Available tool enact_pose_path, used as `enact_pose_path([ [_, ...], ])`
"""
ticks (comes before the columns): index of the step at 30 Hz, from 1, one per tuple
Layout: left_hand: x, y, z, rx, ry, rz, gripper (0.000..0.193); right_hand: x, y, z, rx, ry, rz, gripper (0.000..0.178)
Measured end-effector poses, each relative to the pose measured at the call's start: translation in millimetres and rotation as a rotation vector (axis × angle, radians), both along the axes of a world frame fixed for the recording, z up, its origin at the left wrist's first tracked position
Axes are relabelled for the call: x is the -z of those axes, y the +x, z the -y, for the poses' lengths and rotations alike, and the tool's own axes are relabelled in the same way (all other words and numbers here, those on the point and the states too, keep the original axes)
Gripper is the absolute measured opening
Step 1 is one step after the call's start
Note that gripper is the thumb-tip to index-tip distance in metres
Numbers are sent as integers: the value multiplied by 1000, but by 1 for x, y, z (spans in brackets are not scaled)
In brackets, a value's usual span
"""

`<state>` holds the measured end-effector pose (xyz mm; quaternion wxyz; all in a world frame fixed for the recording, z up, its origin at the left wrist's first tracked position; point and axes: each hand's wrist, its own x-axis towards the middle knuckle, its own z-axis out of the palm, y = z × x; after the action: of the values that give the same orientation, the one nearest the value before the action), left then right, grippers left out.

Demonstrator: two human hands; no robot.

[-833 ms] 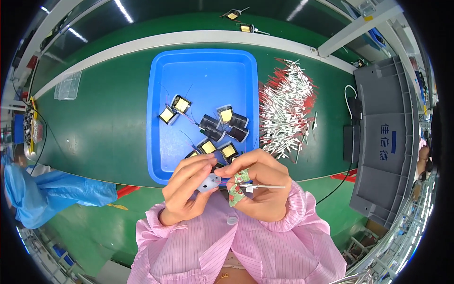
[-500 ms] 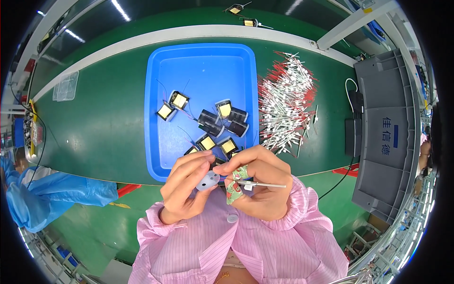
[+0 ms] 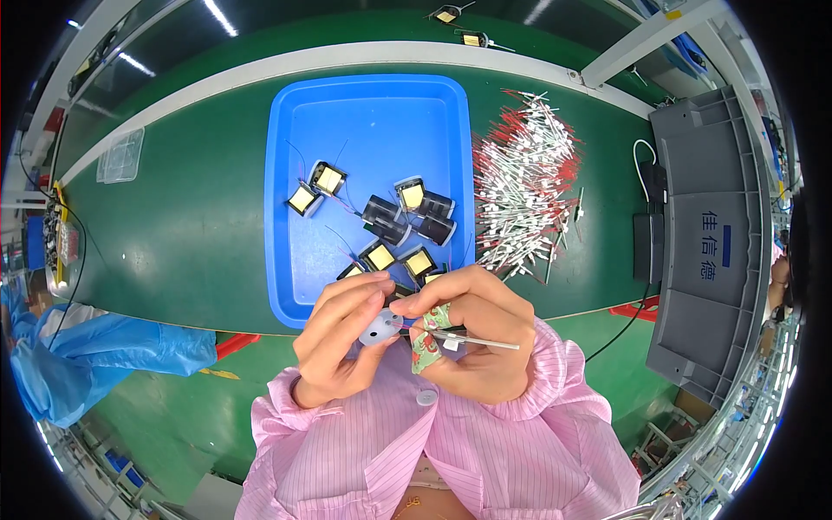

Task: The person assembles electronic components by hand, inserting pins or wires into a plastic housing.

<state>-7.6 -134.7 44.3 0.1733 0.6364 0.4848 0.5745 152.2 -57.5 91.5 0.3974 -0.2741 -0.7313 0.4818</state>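
Observation:
My left hand point(image 3: 334, 334) is closed around a small part with a pale grey-blue, rounded end face point(image 3: 381, 328) that has dark holes. The rest of that part is hidden by my fingers. Close against it, my right hand point(image 3: 485, 334) pinches a thin wire lead point(image 3: 490, 344) with a white connector, its pale end sticking out to the right. Green patterned wrap point(image 3: 425, 349) covers two digits of this hand. Thin coloured wires run between the hands, too small to trace. Both hands are over the near edge of a blue tray point(image 3: 276, 173).
Several black parts with yellow pads point(image 3: 379, 256) and thin wires lie in the tray. To its right is a heap of red and white leads point(image 3: 527, 191). A grey crate point(image 3: 693, 225) stands at the right, blue cloth point(image 3: 113, 355) hangs at the left, and a clear box point(image 3: 121, 158) lies at far left.
My right hand and the lead have shifted very slightly left, and the lead's end is tilted a little lower. The left hand keeps its grip on the round-ended part.

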Motion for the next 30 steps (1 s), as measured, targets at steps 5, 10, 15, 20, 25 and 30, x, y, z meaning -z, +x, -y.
enact_pose_path([
  [5,-1,1,0,-17,10,-36,48,0,0,2,-2,12,28,16],
  [10,-3,1,0,-31,3,-78,48,1,-2,2,-2,35,23,16],
  [15,-1,0,-1,-32,41,-142,42,-1,-4,2,10,93,80,19],
  [20,-1,-2,-3,-32,29,-174,41,-3,-4,2,21,153,129,21],
  [25,-2,-3,-4,-28,28,-195,41,-4,-5,1,-12,286,153,23],
  [30,-2,-4,-5,-23,25,-198,40,-5,-6,1,-32,262,167,24],
])
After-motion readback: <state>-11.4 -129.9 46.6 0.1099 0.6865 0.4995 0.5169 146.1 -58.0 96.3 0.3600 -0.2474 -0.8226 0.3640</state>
